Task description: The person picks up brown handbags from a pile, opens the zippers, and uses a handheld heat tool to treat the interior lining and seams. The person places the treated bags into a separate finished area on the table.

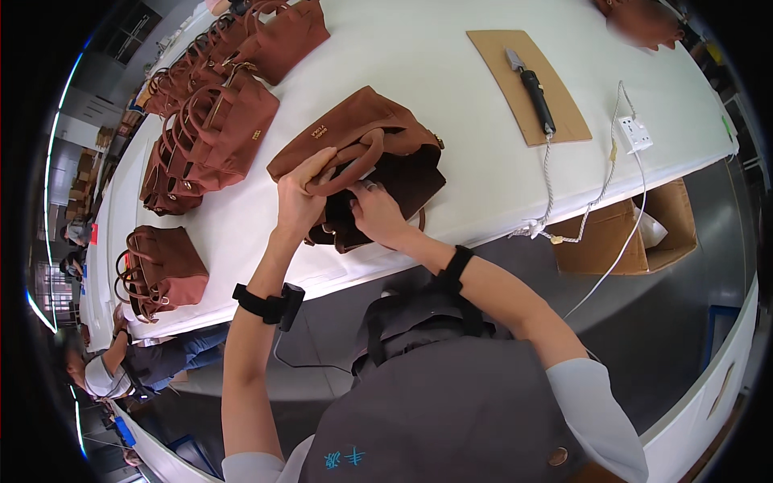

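Observation:
A brown handbag [354,121] lies tilted on the white table in front of me, its dark mouth turned toward me. My left hand [303,193] is closed at the bag's near handle and upper edge, thumb along the handle. Into the opening reaches my right hand [377,211], a ring on one finger. Its fingers are curled, and the tips vanish in the dark interior, so what they pinch is hidden. A looped brown handle [354,171] arches between the two hands.
Several matching handbags [221,133] stand in rows at left, with another handbag [165,274] nearer. A corded black hand tool [535,97] rests on cardboard [503,68] beside a power socket [634,134]. An open carton [600,241] sits below the table edge. A co-worker [121,366] stands at left.

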{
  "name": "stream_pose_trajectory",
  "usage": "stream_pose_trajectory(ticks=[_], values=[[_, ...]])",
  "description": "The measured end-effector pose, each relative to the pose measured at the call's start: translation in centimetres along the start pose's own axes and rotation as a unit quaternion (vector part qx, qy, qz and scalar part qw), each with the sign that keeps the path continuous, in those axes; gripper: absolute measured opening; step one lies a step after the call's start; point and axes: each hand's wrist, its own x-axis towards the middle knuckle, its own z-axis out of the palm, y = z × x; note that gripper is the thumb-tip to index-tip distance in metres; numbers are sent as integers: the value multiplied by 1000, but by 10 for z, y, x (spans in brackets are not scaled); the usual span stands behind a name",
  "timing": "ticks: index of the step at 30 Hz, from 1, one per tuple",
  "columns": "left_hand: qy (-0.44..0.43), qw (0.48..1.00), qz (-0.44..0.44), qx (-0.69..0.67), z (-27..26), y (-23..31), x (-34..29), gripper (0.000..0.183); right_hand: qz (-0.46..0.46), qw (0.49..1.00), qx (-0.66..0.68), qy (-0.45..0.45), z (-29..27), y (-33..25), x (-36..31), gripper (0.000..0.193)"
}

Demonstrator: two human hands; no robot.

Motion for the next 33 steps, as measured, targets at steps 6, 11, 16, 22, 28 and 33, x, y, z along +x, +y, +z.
stream_pose_trajectory(ticks=[6,11,16,22,28,33], values=[[-51,996,-16,73,-4,-3,-7,40,2,979,-151,-134,42,-1,20,29],[-121,981,-71,131,-2,-1,-19,48,-166,980,61,-86,22,23,54,29],[-18,975,-45,216,8,-24,-24,40,-142,967,59,-204,1,2,66,19],[-27,979,-69,191,-8,-34,4,34,231,926,289,-70,7,14,69,22],[-30,985,-55,160,-11,-33,2,31,295,809,492,-129,24,-5,65,23],[-3,983,-67,171,-7,-26,3,30,-161,976,30,-140,92,16,1,28]])
